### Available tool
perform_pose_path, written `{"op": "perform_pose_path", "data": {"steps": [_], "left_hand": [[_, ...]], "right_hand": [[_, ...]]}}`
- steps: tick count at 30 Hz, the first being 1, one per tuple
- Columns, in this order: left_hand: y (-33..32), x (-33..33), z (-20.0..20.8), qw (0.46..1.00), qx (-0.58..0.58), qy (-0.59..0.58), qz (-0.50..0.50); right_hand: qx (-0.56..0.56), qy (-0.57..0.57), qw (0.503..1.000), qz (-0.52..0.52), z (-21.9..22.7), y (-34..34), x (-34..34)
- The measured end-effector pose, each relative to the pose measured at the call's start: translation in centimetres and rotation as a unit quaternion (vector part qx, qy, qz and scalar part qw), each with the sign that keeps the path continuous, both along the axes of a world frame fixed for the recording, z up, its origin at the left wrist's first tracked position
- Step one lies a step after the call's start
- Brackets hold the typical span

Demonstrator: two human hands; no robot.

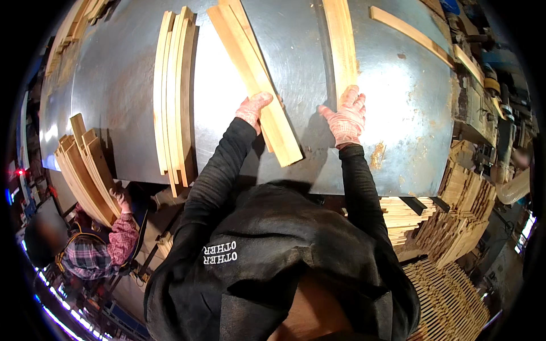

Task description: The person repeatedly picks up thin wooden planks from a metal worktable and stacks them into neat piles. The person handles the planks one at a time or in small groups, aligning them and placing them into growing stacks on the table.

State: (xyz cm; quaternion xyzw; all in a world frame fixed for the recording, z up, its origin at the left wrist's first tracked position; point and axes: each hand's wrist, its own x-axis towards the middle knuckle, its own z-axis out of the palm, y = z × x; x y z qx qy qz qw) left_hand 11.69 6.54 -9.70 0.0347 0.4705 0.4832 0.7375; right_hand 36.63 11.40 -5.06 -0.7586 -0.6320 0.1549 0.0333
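Observation:
Both hands wear pale pinkish gloves. My left hand [253,109] is closed round the edge of a flat wooden board [256,74], which slants from far left to near right over the metal table. A second wooden strip [248,25] lies partly hidden beneath that board; whether my fingers also hold it, I cannot tell. My right hand [346,120] has its fingers spread, thumb out to the left. Its fingertips touch the near end of another board [341,48], which runs away from me to the top edge.
A bundle of wooden strips [173,91] lies left on the metal table [296,45]. One strip [412,35] lies far right. Stacked wood [455,210] stands beyond the near right corner. At lower left, a person in a plaid shirt [94,256] has a hand at other boards [88,170].

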Motion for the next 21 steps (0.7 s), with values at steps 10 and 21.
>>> {"op": "perform_pose_path", "data": {"steps": [10, 21], "left_hand": [[-0.8, -3.1, -2.2, 0.943, 0.007, 0.325, -0.067], [5.5, -3.1, 3.4, 0.717, -0.087, 0.628, -0.288]], "right_hand": [[-0.267, 0.897, 0.337, -0.103, -0.2, -1.9, 2.1], [-0.310, 0.591, 0.743, -0.047, -0.2, -4.9, -6.1]]}}
